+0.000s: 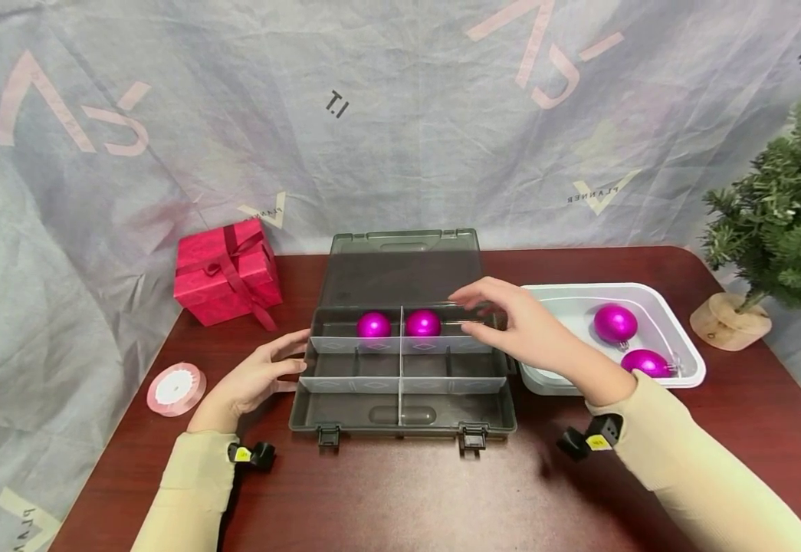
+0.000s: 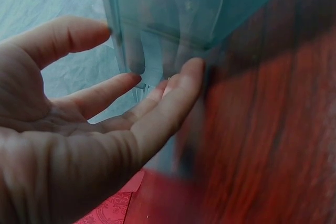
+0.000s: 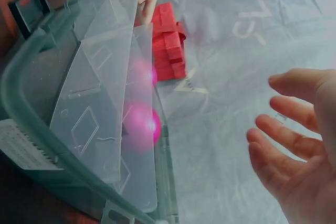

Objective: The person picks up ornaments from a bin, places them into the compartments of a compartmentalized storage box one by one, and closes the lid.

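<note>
An opened grey see-through compartment box [image 1: 400,402] lies on the table, its lid [image 1: 403,276] tilted back. Two shiny magenta Christmas balls [image 1: 374,326] sit in its back row, one on each side of the middle divider. With fingertips touching the box's left side, my left hand [image 1: 255,381] has its fingers spread and fairly straight. My right hand [image 1: 517,322] hovers over the back right corner of the box, fingers loosely bent and nothing between them, as the right wrist view also shows. Two more magenta balls [image 1: 615,323] lie in a white tray [image 1: 683,360].
At the back left stands a red gift box [image 1: 228,276] with a dark ribbon. A roll of pink ribbon [image 1: 176,389] lies near the left edge. A small artificial tree [image 1: 786,230] on a wooden base stands at the right, beyond the tray. A grey cloth hangs behind the table.
</note>
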`<state>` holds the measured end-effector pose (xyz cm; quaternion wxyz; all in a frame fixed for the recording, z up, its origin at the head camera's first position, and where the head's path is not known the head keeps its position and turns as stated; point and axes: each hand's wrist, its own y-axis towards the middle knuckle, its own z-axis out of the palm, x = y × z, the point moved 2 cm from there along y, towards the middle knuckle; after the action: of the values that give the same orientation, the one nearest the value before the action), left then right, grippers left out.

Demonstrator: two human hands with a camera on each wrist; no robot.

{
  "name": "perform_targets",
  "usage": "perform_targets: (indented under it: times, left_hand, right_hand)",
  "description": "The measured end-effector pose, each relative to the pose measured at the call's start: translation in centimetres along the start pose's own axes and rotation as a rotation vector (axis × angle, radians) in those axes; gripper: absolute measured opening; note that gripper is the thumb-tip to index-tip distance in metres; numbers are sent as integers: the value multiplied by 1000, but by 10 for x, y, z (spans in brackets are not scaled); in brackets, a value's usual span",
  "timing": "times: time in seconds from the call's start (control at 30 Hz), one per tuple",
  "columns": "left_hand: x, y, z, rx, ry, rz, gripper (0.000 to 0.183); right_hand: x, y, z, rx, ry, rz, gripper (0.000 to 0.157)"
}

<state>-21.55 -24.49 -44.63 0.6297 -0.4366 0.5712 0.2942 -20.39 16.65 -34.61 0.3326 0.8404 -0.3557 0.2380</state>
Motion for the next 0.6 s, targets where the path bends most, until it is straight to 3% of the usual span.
perform_targets:
  times: [0.23, 0.43, 0.6]
  left_hand:
    - [0, 0, 1, 8, 9, 4, 68]
    - [1, 0, -1, 8, -4, -9, 68]
    - [1, 0, -1, 13, -11, -3, 69]
  right_hand:
    - [5, -24, -20, -200, 23, -22, 42]
    - [-1, -43, -45, -363, 1, 44, 46]
    - [-17, -61, -67, -490, -45, 159, 44]
